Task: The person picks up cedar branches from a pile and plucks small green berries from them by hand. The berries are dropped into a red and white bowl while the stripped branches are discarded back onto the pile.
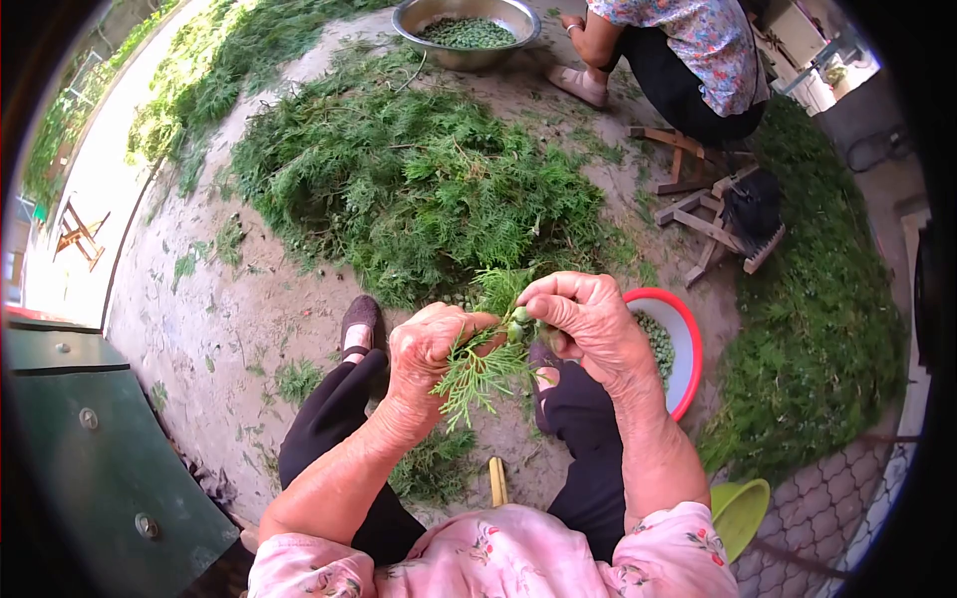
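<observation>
My left hand (429,349) is closed around the stem of a leafy green conifer sprig (474,384), whose flat, scaly foliage hangs below the fingers. Small round green seed cones (518,324) sit on the sprig between my two hands. My right hand (593,324) is closed in a pinch at these cones, thumb and forefinger together; its other fingers are curled and partly hidden. Close by on the right, a white basin with a red rim (688,329) holds many green cones (653,344).
A large heap of cut conifer branches (419,189) lies ahead. Beyond it stands a metal basin (523,48) of green cones, beside a seated person (698,50). Wooden stools (713,224) and more branches (817,319) are at right, a lime-green container (743,513) near my elbow.
</observation>
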Tool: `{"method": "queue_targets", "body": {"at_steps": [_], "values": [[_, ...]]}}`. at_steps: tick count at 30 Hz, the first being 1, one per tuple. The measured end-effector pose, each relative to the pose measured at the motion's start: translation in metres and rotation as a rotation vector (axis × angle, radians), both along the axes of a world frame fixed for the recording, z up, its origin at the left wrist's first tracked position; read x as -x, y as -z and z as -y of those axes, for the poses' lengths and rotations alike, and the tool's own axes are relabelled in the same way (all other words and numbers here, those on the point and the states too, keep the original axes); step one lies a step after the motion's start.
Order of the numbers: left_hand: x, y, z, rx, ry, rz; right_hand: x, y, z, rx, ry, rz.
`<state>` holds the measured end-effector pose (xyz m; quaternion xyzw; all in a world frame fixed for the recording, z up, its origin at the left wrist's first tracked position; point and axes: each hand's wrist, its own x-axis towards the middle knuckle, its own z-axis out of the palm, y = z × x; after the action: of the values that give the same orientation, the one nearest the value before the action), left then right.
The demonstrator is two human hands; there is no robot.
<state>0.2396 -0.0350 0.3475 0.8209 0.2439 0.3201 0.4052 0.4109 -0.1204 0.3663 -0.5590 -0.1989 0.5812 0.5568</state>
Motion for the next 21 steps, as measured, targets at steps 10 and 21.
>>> {"method": "queue_targets", "body": {"at_steps": [10, 21], "values": [[0.001, 0.006, 0.001, -0.001, -0.007, -0.021, 0.017, 0.002, -0.004, -0.345, 0.049, 1.116], [-0.002, -0.009, -0.002, 0.677, -0.116, -0.057, 0.007, -0.018, 0.005, -0.126, 0.035, 0.113]]}}
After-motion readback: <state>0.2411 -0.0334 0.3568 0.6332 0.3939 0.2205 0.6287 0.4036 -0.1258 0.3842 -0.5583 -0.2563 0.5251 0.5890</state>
